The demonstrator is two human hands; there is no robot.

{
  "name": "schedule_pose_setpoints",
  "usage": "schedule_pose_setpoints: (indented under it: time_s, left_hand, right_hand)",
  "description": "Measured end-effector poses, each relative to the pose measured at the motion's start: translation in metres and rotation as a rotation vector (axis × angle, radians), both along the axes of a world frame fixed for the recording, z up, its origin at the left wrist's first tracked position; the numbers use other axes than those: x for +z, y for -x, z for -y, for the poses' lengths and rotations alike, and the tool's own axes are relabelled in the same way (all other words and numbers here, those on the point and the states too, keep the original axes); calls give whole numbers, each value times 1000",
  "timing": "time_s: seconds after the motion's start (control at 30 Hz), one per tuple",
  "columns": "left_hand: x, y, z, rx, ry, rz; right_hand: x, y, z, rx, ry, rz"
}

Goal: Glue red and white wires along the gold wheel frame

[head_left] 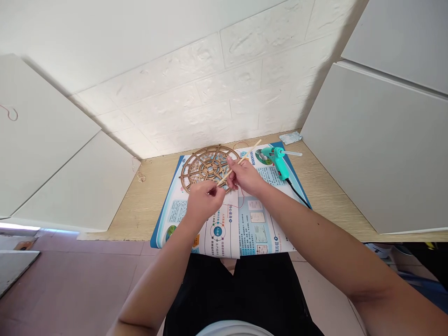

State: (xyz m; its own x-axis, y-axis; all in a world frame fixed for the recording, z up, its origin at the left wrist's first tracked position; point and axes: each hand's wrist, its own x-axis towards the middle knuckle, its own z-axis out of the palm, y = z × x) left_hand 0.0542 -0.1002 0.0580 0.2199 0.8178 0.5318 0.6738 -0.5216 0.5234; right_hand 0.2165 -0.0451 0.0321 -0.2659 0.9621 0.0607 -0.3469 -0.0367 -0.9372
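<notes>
Between my two hands runs a thin pale wooden stick, slanting up to the right. My right hand is closed round its middle, thumb on top. The lower end meets the pinched fingers of my left hand, which appear to grip it there. A fine red thread loops down below my right hand; where it starts is hidden. Just behind my hands lies a round brown openwork wheel with spokes and rings, partly covered by them. Underneath is a printed blue and white sheet.
A teal hot glue gun with a clear glue stick and black cord lies at the right. Behind it is a small white packet. Loose thread rests at the left of the wooden tabletop. White panels and a brick-patterned wall surround it.
</notes>
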Motion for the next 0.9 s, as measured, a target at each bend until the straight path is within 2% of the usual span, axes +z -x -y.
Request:
schedule_pose_setpoints:
  time_s: [0.27, 0.7, 0.9]
  left_hand:
    - [-6, 3, -1, 45, 4, -7]
    - [-9, 4, 3, -106, -41, 20]
    - [-5, 4, 6, -174, 10, 45]
  right_hand:
    - [4, 0, 4, -23, -47, 30]
    - [-1, 3, 0, 10, 74, -17]
    - [1, 3, 2, 51, 73, -28]
